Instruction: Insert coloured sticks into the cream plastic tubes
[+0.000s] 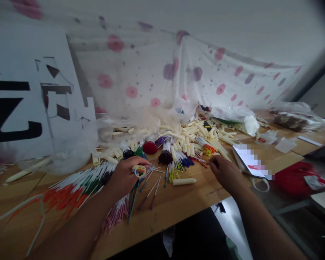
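My left hand (126,176) is wrapped round a short cream tube (139,171), whose near end shows several coloured dots inside a pale rim. My right hand (225,172) has its fingers pinched together beside a small bunch of red-tipped sticks (202,161); whether a stick is between them is hidden. Between the hands are yellow-tipped sticks (175,169), blue-tipped sticks (187,159) and a loose cream tube (184,181) lying on its side. Two purple-tipped sticks (153,193) lie nearer to me.
A pile of cream tubes (192,135) covers the table's back. Orange-tipped sticks (66,191) and pink-tipped sticks (117,213) spread at left. A lit tablet-like screen (246,157) with a white cable (261,186) stands right. Spotted sheeting (151,76) hangs behind.
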{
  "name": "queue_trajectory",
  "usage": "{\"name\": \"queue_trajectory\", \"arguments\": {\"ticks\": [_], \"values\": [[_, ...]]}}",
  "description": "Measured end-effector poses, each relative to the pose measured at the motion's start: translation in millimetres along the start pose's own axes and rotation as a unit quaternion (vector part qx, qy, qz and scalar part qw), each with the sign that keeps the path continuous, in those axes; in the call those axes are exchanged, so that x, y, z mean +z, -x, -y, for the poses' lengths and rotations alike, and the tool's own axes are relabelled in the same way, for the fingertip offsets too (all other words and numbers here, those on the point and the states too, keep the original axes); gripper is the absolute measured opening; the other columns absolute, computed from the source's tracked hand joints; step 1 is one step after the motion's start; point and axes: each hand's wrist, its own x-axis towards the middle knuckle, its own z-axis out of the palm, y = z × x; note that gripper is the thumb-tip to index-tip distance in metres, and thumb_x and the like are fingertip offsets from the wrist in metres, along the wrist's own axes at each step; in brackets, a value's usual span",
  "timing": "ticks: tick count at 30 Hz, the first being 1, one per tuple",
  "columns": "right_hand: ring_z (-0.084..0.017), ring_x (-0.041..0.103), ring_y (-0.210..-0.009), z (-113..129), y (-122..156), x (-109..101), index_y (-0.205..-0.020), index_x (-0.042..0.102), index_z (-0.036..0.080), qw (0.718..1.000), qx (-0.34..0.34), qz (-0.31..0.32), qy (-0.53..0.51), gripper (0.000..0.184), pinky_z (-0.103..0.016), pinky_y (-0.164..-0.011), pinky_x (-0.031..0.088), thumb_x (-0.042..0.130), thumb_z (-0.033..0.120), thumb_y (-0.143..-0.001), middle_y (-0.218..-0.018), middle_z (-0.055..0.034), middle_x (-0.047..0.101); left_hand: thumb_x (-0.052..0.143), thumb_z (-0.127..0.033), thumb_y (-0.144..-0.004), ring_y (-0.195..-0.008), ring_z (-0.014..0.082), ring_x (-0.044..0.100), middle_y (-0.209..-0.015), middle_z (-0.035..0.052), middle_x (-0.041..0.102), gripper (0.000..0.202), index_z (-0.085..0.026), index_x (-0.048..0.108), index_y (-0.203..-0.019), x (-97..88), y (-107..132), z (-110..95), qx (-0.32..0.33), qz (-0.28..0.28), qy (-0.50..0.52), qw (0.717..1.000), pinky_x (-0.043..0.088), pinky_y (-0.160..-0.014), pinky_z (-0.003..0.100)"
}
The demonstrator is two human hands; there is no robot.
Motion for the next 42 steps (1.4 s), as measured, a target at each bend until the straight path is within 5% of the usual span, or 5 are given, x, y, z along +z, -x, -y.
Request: {"name": "queue_trajectory", "arguments": {"ticks": [10, 21, 32, 38, 42], "values": [[-0.012, 0.05, -0.054, 53.8, 9.8, 9.1, -0.076, 0.051, 0.02, 0.93, -0.118, 0.121, -0.328, 0.016, -0.025, -0.053, 0.039, 0.05, 0.034, -0.081, -0.061, 0.0025, 0.052, 0.059, -0.024, -0.081, -0.081, 0.0155, 0.061, -0.086, 0.005, 0.066, 0.013, -0.017, 0.068, -0.087, 2.3, 1.2, 3.0, 0.125, -0.082, 0.009, 0.989, 0.047, -0.072, 0.027], [-0.01, 0.052, -0.064, 115.8, 41.9, 29.0, -0.077, 0.056, 0.019, 0.898, -0.261, 0.144, -0.322, 0.006, -0.021, -0.059, 0.037, 0.053, 0.022, -0.082, -0.071, 0.0009, 0.06, 0.056, -0.025, -0.084, -0.061, 0.0125, 0.048, -0.062, -0.0006, 0.062, 0.019, -0.017, 0.063, -0.068, 19.0, 7.4, 1.2, 0.223, 0.133, -0.126, 0.957, 0.033, -0.061, 0.025], [-0.018, 0.053, -0.059, -34.5, -17.1, 40.4, -0.073, 0.058, 0.017, 0.977, -0.017, -0.16, -0.139, 0.014, -0.032, -0.058, 0.04, 0.054, 0.029, -0.078, -0.064, -0.0044, 0.06, 0.055, -0.028, -0.078, -0.059, 0.011, 0.051, -0.06, -0.0021, 0.06, 0.017, -0.017, 0.063, -0.068, 9.2, 3.8, -2.6, 0.02, 0.1, -0.035, 0.994, 0.036, -0.057, 0.021], [-0.022, 0.058, -0.092, 5.9, -3.9, 38.1, -0.088, 0.066, 0.018, 0.964, -0.11, -0.182, -0.159, 0.02, -0.037, -0.082, 0.045, 0.048, 0.029, -0.085, -0.095, -0.0106, 0.064, 0.054, -0.027, -0.075, -0.058, 0.011, 0.049, -0.061, -0.0029, 0.058, 0.015, -0.017, 0.064, -0.07, 11.2, 2.9, -4.9, -0.052, 0.131, 0.002, 0.99, 0.036, -0.056, 0.021], [-0.016, 0.061, -0.092, 69.4, 15.0, 30.1, -0.113, 0.06, 0.022, 0.896, -0.285, -0.097, -0.326, 0.027, -0.03, -0.082, 0.048, 0.047, 0.024, -0.089, -0.1, -0.007, 0.065, 0.054, -0.034, -0.076, -0.055, 0.0113, 0.047, -0.059, -0.0023, 0.056, 0.021, -0.016, 0.061, -0.067, 13.9, 2.4, -13.4, -0.114, 0.116, 0.04, 0.986, 0.035, -0.053, 0.021]]}}
